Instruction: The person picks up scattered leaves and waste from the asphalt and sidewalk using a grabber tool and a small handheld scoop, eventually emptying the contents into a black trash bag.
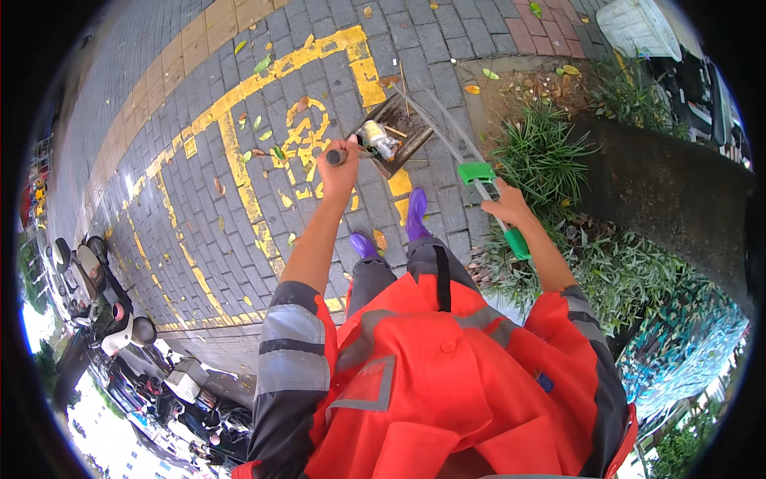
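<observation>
My left hand [339, 170] grips the dark handle [336, 157] of a long-handled dustpan [417, 133], whose pan lies ahead of my feet. Inside the pan are a crumpled clear plastic piece with a white and yellow part [377, 135] and a short wooden stick [395, 131]. My right hand [510, 205] holds long metal litter tongs [446, 139] between an upper green plastic piece [477, 173] and a lower green end [517, 243]. The tongs' arms stretch past the pan's right side, their tips apart. Beside one tip is a brown leaf [389, 80].
Grey paving bricks [323, 72] bear yellow painted lines [239, 173] and scattered leaves. My purple boots [416, 212] stand behind the pan. Spiky green plants [541, 155] and a dark low wall [664, 197] border the right. Parked scooters [99, 287] line the left.
</observation>
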Tool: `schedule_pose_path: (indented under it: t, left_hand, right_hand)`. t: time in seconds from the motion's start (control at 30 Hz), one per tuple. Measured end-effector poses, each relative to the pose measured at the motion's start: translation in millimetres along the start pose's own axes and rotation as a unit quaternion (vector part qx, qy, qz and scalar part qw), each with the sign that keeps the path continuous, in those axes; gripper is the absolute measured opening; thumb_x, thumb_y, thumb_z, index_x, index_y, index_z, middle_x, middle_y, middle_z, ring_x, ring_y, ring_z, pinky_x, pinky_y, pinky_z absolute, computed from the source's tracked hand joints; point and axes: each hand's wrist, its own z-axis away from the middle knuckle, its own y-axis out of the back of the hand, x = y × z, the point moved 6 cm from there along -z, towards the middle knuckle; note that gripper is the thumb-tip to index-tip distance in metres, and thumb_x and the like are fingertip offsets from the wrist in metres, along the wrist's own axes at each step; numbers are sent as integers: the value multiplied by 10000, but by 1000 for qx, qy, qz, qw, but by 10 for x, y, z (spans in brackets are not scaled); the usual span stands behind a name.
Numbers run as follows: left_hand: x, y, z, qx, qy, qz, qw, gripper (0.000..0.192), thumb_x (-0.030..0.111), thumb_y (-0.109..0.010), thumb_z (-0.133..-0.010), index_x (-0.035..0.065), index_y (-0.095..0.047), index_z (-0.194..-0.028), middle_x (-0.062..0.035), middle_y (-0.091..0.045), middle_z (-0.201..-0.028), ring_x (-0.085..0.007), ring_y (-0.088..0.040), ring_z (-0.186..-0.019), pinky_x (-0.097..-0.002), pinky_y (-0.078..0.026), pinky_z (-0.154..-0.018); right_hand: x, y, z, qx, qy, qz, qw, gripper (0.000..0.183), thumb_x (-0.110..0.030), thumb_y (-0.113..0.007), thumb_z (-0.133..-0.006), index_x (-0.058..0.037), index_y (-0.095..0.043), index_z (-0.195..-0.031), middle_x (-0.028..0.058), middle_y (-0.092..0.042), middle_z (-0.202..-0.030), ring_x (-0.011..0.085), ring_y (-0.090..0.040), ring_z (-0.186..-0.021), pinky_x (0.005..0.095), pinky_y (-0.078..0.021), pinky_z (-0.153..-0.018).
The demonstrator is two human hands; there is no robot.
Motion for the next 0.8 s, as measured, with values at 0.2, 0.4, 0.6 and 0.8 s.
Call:
schedule_pose_path:
  t: [0.2,0.4,0.6,0.8]
  left_hand:
    - [-90,-190,2,9,-71,-114,991,288,165,-592,-823,20,-495,-594,-2,-466,-562,-54,-454,-496,-223,-462,-450]
    - [-26,-135,-234,52,9,-42,998,298,187,-603,-814,15,-478,-604,-16,-493,-568,-56,-461,-493,-222,-463,-449]
    - [97,-241,-395,61,16,-9,998,328,125,-619,-785,21,-412,-553,15,-350,-509,-73,-300,-524,-260,-301,-452]
    - [-262,-285,-438,62,-24,29,997,231,167,-646,-777,28,-473,-714,-27,-493,-651,-99,-492,-543,-264,-484,-456]
  right_hand:
    - [-706,-225,-1209,63,65,85,992,642,-304,-661,-612,73,-442,-1083,260,-569,-968,375,-565,-922,418,-464,-787]
    - [-667,-220,-1281,42,46,121,991,495,-210,-666,-627,49,-472,-1002,240,-567,-979,372,-552,-944,423,-458,-800]
    - [-5,189,-177,-67,121,111,984,678,-240,-637,-603,63,-421,-1170,258,-570,-954,367,-576,-864,385,-462,-762]
    - [-160,445,358,-81,39,83,992,867,-392,-656,-543,105,-355,-1187,298,-574,-856,407,-577,-823,405,-473,-730]
